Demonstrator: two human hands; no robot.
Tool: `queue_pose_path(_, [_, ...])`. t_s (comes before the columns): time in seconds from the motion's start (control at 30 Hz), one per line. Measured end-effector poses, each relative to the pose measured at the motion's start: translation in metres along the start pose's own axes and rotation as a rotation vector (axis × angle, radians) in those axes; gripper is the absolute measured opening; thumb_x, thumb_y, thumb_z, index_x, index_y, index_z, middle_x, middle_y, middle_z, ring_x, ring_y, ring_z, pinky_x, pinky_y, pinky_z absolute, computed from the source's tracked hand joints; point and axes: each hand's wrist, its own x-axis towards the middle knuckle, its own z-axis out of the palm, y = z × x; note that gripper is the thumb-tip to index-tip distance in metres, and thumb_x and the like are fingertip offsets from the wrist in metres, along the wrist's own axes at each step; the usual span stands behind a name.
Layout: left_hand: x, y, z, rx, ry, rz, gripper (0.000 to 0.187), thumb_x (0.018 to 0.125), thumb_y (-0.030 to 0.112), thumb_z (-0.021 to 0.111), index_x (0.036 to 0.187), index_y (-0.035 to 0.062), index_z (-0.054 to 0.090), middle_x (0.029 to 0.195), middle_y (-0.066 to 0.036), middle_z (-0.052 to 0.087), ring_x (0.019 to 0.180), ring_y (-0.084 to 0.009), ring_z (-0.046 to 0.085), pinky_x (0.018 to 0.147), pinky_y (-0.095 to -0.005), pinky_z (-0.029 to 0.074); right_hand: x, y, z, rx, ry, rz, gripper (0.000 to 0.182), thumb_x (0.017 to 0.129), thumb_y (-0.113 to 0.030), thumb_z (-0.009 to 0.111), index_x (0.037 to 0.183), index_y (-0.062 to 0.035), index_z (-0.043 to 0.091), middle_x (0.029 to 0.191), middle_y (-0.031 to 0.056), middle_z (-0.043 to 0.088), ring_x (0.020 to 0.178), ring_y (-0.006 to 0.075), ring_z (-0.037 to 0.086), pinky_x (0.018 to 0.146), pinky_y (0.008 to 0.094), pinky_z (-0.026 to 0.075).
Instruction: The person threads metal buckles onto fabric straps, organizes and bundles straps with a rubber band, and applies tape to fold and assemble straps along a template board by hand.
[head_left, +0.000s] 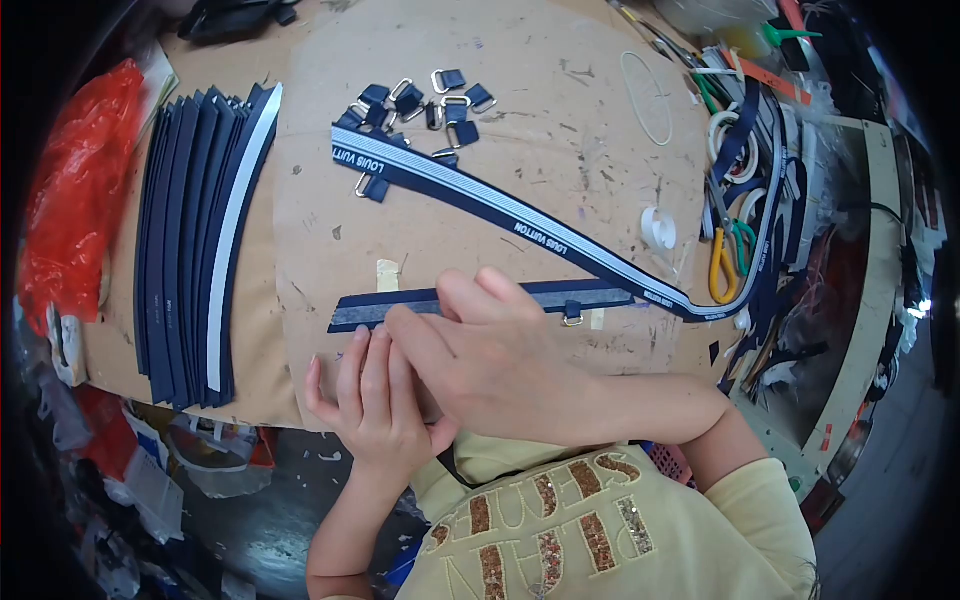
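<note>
A navy strap piece with a grey band along its middle lies across the table in front of me. My left hand rests at its near edge, fingers stretched out and their tips touching the strap. Over the same strap, my right hand is closed, with thumb and finger pinched beside the left fingertips; anything inside the pinch is hidden. A small tab with a metal ring sits at the strap's near edge, right of my right hand. Beyond runs a long patterned webbing strap with white lettering.
Several ring tabs lie in a cluster at the back. A stack of navy strips and a red plastic bag are at left. On the right are a white tape roll, yellow-handled scissors and a clutter of straps.
</note>
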Motion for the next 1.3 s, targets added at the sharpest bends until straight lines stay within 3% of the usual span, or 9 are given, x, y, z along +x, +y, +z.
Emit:
queue_pose_path(0.23, [0.014,0.007,-0.012,-0.074,-0.029,-0.054,0.054,0.079,0.040,0.059,0.116,0.0002,0.059,0.124,-0.014,0.055,0.109,-0.0276,0.053,0.100,-0.0541,0.027,-0.035,0.034,-0.014,0.734,0.089,0.110,0.036,0.076,0.001,0.060,0.112,-0.0044,0.062,0.079,0.0054,0.055,0.069,0.0182,0.051,0.063,0.0259,0.043])
queue_pose_path(0.33, [0.027,0.010,-0.029,-0.164,-0.103,-0.191,0.041,0.080,0.031,0.062,0.110,0.0026,0.061,0.116,-0.013,0.060,0.098,-0.0256,0.055,0.099,-0.0476,0.029,-0.046,0.080,-0.037,0.323,0.358,0.348,0.019,0.078,0.000,0.062,0.097,-0.0035,0.063,0.084,0.0060,0.058,0.069,0.0180,0.053,0.062,0.0278,0.044])
queue_pose_path(0.53, [0.056,0.010,-0.042,-0.178,-0.137,-0.284,0.022,0.082,0.014,0.062,0.102,0.0050,0.064,0.099,-0.009,0.065,0.083,-0.0217,0.055,0.096,-0.0407,0.031,-0.064,0.101,-0.038,0.119,0.201,0.368,0.009,0.079,0.000,0.062,0.087,-0.0035,0.059,0.086,0.0059,0.057,0.071,0.0166,0.053,0.061,0.0277,0.042])
queue_pose_path(0.7, [0.064,0.008,-0.043,-0.141,-0.064,-0.255,0.016,0.083,0.002,0.060,0.097,0.0043,0.066,0.086,-0.005,0.066,0.077,-0.0196,0.055,0.090,-0.0350,0.036,-0.065,0.113,-0.036,0.156,0.215,0.260,0.007,0.081,0.000,0.061,0.084,-0.0036,0.056,0.080,0.0044,0.058,0.065,0.0145,0.051,0.055,0.0255,0.039])
queue_pose_path(0.87, [0.078,0.013,-0.035,-0.288,0.074,-0.226,0.019,0.079,0.000,0.062,0.098,0.0035,0.066,0.095,-0.006,0.065,0.080,-0.0192,0.055,0.083,-0.0315,0.040,-0.058,0.113,-0.082,0.599,0.064,0.492,0.006,0.082,0.000,0.061,0.085,-0.0039,0.057,0.070,0.0032,0.058,0.055,0.0133,0.048,0.050,0.0241,0.036])
queue_pose_path(1.0, [0.113,0.033,-0.033,-0.338,0.072,0.136,0.023,0.076,0.000,0.065,0.098,0.0029,0.065,0.102,-0.007,0.064,0.083,-0.0202,0.054,0.078,-0.0301,0.043,-0.052,0.102,-0.085,0.492,0.037,0.369,0.007,0.082,0.000,0.060,0.086,-0.0046,0.057,0.063,0.0025,0.056,0.049,0.0125,0.045,0.047,0.0239,0.034])
queue_pose_path(1.1, [0.104,0.028,-0.018,-0.324,-0.087,0.182,0.025,0.074,0.004,0.069,0.098,0.0027,0.065,0.110,-0.008,0.061,0.086,-0.0211,0.052,0.079,-0.0321,0.042,-0.056,0.128,-0.083,0.236,0.176,0.361,0.008,0.083,-0.001,0.060,0.090,-0.0051,0.058,0.062,0.0034,0.056,0.049,0.0129,0.046,0.047,0.0250,0.035])
queue_pose_path(1.17, [0.094,0.031,-0.012,-0.253,-0.155,0.180,0.027,0.073,0.010,0.073,0.098,0.0040,0.065,0.105,-0.007,0.059,0.087,-0.0219,0.050,0.080,-0.0329,0.040,-0.059,0.150,-0.084,-0.246,0.434,0.377,0.010,0.083,-0.001,0.060,0.093,-0.0057,0.061,0.069,0.0035,0.059,0.054,0.0138,0.049,0.050,0.0256,0.037])
queue_pose_path(1.3, [0.083,0.030,-0.002,-0.275,-0.149,0.118,0.028,0.073,0.012,0.074,0.098,0.0056,0.065,0.102,-0.006,0.058,0.087,-0.0217,0.049,0.081,-0.0336,0.038,-0.063,0.161,-0.087,-0.419,0.633,0.197,0.013,0.082,0.000,0.060,0.093,-0.0050,0.062,0.077,0.0042,0.061,0.060,0.0147,0.051,0.054,0.0259,0.040])
